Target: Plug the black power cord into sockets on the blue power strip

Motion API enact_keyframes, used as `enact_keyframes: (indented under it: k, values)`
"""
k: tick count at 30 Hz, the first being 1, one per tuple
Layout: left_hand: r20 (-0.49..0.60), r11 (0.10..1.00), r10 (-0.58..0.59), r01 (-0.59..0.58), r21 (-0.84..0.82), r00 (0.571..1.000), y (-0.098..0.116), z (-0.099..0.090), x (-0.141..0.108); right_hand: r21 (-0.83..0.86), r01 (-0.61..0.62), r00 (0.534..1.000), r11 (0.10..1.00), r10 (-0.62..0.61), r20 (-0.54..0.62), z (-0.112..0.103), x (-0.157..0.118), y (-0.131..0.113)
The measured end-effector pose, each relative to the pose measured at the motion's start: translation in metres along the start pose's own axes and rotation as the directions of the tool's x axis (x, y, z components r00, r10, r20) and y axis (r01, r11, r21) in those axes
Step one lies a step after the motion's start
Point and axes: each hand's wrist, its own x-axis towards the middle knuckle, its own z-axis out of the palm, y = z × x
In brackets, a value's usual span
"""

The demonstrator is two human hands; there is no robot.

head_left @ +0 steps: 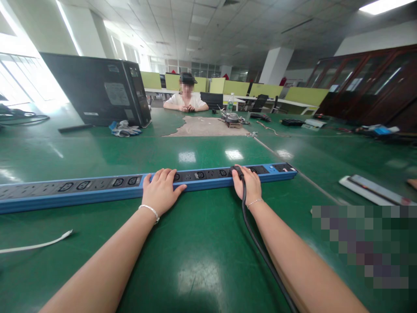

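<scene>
A long blue power strip (195, 184) with black sockets lies across the green tabletop, running from the left edge to right of centre. My left hand (161, 189) rests over its middle, fingers reaching across the top to the far edge and thumb stretched right along the near side. Farther right, my right hand (249, 184) is closed around a black power plug (237, 171), which is at one of the sockets. How deep the plug sits is hidden by my fingers. Its black cable (252, 239) runs down beside my right forearm.
A black computer case (97, 89) stands back left, with gloves (125, 129) before it. Another person (185, 100) sits across the table. A bottle (230, 102) stands near the centre back. A white cable (39, 246) lies at left, a white bar-shaped item (368, 191) at right.
</scene>
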Motion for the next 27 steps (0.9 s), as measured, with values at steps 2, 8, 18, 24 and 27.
enact_keyframes:
  k: [2, 8, 18, 24, 27]
  values:
    - [-0.006, 1.0, 0.004, -0.005, -0.005, 1.0, 0.0, 0.001, 0.0, 0.001, -0.007, 1.0, 1.0, 0.007, -0.009, 0.003, -0.002, 0.001]
    - [-0.017, 1.0, 0.006, -0.006, -0.007, 1.0, -0.001, 0.001, -0.001, -0.009, -0.017, 0.999, 1.0, 0.016, -0.049, 0.006, -0.005, 0.002]
    - [-0.015, 1.0, 0.001, -0.001, -0.008, 1.0, -0.001, 0.001, 0.0, 0.129, -0.047, 0.997, 0.991, 0.055, -0.062, 0.009, 0.001, 0.003]
    - [-0.024, 1.0, 0.006, -0.007, -0.01, 1.0, 0.0, 0.0, -0.002, 0.375, -0.113, 0.982, 0.92, 0.161, -0.101, 0.0, 0.005, -0.008]
    - [-0.017, 1.0, 0.0, 0.0, -0.011, 1.0, 0.001, -0.001, -0.002, 0.385, -0.014, 0.999, 0.923, 0.0, 0.036, -0.003, -0.003, -0.033]
